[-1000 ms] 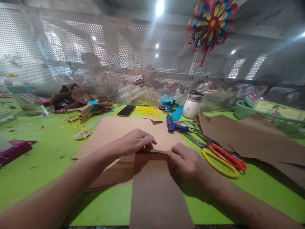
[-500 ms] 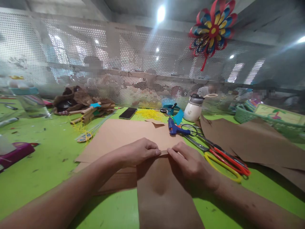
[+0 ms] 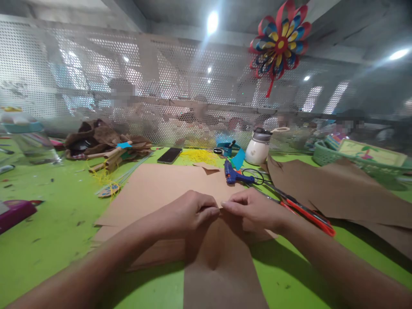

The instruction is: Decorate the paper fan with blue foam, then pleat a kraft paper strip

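Note:
A long strip of brown kraft paper (image 3: pixel 222 274) runs from the table's near edge up to my two hands. My left hand (image 3: pixel 201 210) pinches its far edge, fingers curled under. Close beside it, my right hand (image 3: pixel 247 208) is closed on the same edge, thumb and forefinger together. The fold at that edge is mostly hidden by my fingers. Beneath and beyond my hands lies a stack of larger brown paper sheets (image 3: pixel 154 184). A blue glue gun (image 3: pixel 233 174) rests just past the stack, and red-handled scissors (image 3: pixel 309 214) lie right of my right hand.
On the green table (image 3: pixel 58 240) stand a white bottle (image 3: pixel 257 148), a phone (image 3: pixel 170 155), rolled paper pieces (image 3: pixel 112 159) and yellow shreds (image 3: pixel 199 156). More brown paper (image 3: pixel 322 184) and a green basket (image 3: pixel 363 165) sit right. A perforated screen (image 3: pixel 180 86) rises behind.
My right hand has turned flatter and its forearm now covers the yellow handle by the scissors. Both hands still grip the paper's far edge. The view has shifted slightly.

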Available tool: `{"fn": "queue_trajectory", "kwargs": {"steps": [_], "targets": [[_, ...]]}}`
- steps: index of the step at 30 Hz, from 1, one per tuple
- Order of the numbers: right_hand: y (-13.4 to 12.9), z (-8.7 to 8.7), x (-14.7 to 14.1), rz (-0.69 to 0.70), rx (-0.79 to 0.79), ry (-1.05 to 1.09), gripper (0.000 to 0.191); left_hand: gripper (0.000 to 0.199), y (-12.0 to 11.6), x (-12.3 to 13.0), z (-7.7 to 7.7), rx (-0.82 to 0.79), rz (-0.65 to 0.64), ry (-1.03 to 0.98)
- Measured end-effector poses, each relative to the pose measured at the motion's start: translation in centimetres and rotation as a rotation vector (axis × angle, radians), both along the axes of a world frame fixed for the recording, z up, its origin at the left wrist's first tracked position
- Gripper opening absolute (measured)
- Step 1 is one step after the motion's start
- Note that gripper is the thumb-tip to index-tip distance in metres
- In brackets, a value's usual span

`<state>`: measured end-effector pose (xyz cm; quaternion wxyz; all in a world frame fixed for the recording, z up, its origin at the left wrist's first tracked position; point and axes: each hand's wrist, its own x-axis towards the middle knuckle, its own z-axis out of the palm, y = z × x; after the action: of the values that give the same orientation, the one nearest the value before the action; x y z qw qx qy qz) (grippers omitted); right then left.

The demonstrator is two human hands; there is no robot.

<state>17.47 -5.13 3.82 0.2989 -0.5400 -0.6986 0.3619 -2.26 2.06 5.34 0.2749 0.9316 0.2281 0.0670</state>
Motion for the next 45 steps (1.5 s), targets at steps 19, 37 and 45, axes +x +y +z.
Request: {"fn": "queue_trajectory", "kwargs": {"steps": [19,37,45], "targets": [[-1.0,-1.5,-0.4,-0.118,0.475,0.022,0.014,0.025,0.0,0.0,-1.3,0.196,-0.015,-0.093],[-0.9,-1.7,0.4,-0.249,0.323,0.17,0.014,0.034,0.0,0.0,-1.1,0.268,0.034,-0.039],[-0.5,-2.0,0.6,-0.379,0.072,0.331,0.019,0.032,0.9,-0.2,-0.5,0.193,0.017,0.039]]}}
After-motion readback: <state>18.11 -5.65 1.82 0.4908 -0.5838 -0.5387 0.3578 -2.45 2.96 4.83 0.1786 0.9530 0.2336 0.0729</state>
